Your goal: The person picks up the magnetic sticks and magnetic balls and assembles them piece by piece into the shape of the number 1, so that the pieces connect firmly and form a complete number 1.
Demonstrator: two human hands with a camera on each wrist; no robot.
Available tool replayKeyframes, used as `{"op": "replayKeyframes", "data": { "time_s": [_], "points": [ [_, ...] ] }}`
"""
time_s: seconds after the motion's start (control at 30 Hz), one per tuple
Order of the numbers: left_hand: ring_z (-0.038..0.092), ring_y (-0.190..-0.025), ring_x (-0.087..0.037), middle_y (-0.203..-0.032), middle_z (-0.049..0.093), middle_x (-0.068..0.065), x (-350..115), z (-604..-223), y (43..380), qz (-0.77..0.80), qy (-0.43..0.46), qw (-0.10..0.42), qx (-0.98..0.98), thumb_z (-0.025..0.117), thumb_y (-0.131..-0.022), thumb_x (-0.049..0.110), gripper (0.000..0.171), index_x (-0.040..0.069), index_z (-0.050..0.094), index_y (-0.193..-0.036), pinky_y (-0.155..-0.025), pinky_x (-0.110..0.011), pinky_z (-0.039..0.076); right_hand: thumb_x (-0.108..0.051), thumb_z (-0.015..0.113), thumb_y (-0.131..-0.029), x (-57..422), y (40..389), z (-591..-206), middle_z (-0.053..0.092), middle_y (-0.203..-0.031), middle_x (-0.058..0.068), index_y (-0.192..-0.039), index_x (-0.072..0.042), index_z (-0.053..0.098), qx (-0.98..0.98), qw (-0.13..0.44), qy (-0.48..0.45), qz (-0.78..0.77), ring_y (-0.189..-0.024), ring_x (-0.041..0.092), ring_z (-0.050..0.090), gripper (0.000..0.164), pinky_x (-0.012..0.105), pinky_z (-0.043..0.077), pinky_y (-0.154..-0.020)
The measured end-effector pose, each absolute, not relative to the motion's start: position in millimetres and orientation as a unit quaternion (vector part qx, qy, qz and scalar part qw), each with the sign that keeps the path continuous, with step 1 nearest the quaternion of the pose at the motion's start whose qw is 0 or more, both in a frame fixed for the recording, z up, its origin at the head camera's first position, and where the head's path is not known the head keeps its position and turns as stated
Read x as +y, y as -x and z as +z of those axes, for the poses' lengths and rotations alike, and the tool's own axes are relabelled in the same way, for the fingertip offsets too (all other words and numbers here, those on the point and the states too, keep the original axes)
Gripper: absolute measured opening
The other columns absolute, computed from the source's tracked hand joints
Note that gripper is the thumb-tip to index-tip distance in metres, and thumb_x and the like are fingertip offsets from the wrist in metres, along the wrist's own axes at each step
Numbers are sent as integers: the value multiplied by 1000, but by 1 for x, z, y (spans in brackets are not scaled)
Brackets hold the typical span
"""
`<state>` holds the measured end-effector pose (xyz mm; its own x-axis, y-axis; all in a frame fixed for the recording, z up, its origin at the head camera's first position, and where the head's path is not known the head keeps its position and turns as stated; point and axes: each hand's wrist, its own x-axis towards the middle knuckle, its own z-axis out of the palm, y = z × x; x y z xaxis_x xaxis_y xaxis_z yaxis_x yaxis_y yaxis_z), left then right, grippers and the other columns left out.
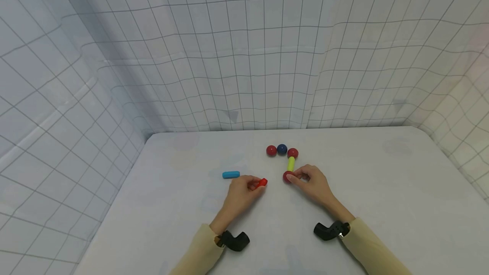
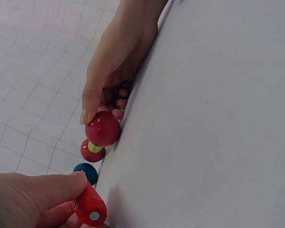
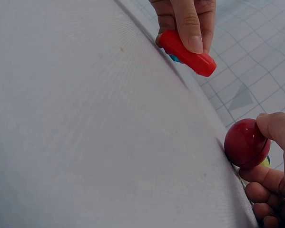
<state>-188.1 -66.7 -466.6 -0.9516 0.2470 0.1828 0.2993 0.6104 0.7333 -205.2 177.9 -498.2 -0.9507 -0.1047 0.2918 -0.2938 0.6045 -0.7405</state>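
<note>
My left hand [image 1: 241, 191] pinches a short red rod [image 1: 262, 182] between thumb and fingers. One end of that rod shows a small silvery disc in the left wrist view. With thumb and fingertips my right hand [image 1: 313, 183] holds a dark red ball [image 1: 288, 177]. A yellow-green rod [image 1: 291, 164] runs from this ball to a second red ball [image 1: 293, 152] farther back. The red rod's free end points toward the held ball, with a gap between them.
A blue rod [image 1: 231, 175] lies on the white table [image 1: 183, 224], just beyond the left hand. Behind, a dark blue ball [image 1: 282, 149] sits between the linked pair's far ball and another red ball [image 1: 271, 150]. White gridded curtain [image 1: 244, 63] stands along the back and sides.
</note>
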Motion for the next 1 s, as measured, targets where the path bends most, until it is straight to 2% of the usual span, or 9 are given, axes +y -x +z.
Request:
{"op": "replayKeyframes", "data": {
  "time_s": [0.4, 0.67, 1.0],
  "points": [
    [55, -72, -11, -84, 63, -1, -58, -469, 187, -431, 137, 16, -892, 72, -85, 16, 22, 1, 70, -101, -64, -24, 47, -28, 76, -81, 178, 205, -499, 59, -79, -6, -83, -13, 71, -884, 124, -122, 434, -77, 16, 48, 16, 31, 41, -68],
    [55, -67, -10, -75, 62, 5, -50, -469, 189, -449, 114, -31, -886, 76, -81, 21, 22, 5, 71, -96, -60, -23, 47, -29, 76, -81, 177, 205, -498, 59, -80, -6, -83, -13, 71, -887, 121, -116, 431, -78, 16, 49, 17, 32, 42, -69],
    [58, -64, -8, -74, 65, 4, -44, -466, 187, -459, 110, -54, -880, 78, -79, 23, 26, 3, 72, -95, -58, -22, 49, -31, 75, -82, 179, 206, -500, 59, -81, -6, -83, -14, 70, -886, 117, -115, 434, -79, 16, 48, 17, 33, 42, -70]
  ]
}}
